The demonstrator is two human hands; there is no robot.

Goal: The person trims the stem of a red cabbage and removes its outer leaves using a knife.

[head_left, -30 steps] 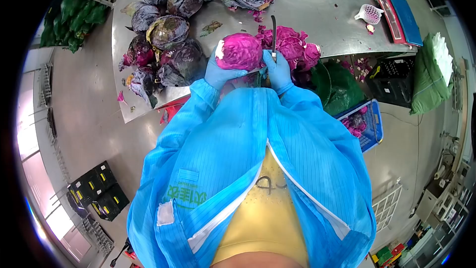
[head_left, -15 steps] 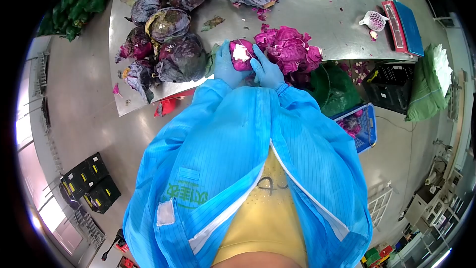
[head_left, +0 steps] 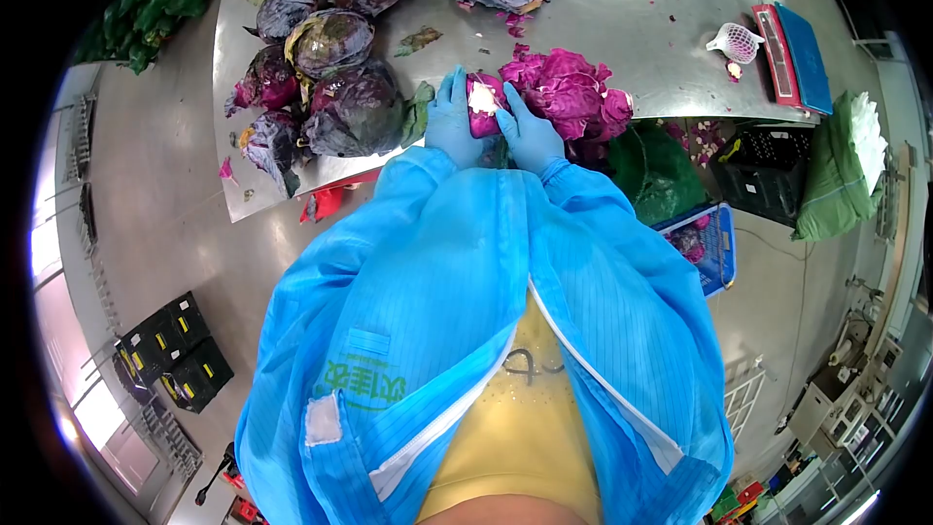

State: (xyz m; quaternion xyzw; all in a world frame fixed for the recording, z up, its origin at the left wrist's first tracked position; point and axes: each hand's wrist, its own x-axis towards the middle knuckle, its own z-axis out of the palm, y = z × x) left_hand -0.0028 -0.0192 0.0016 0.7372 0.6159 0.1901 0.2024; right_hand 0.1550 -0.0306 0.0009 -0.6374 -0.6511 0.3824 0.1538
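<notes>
Between my two blue-gloved hands sits a peeled purple cabbage [head_left: 485, 103], its white cut stem end facing up. My left hand [head_left: 452, 124] cups its left side, and my right hand [head_left: 531, 136] presses on its right side with the thumb near the stem end. No knife blade can be made out now. Loose purple leaves [head_left: 567, 92] are heaped just right of the cabbage. Unpeeled dark cabbages [head_left: 353, 109] are piled to the left on the metal table [head_left: 651, 29]. A torn leaf [head_left: 418, 41] lies beyond my left hand.
A white net cup [head_left: 736, 42] and red and blue trays [head_left: 792, 56] are at the table's right end. Below the edge are a green bag [head_left: 656, 175], a blue basket [head_left: 717, 251], a black crate [head_left: 763, 175] and a green sack [head_left: 841, 170]. Black crates [head_left: 175, 350] stand at lower left.
The peeled cabbage has been turned from its side so that its stem end faces up. My right hand has moved onto it, and the knife seen upright earlier is out of sight.
</notes>
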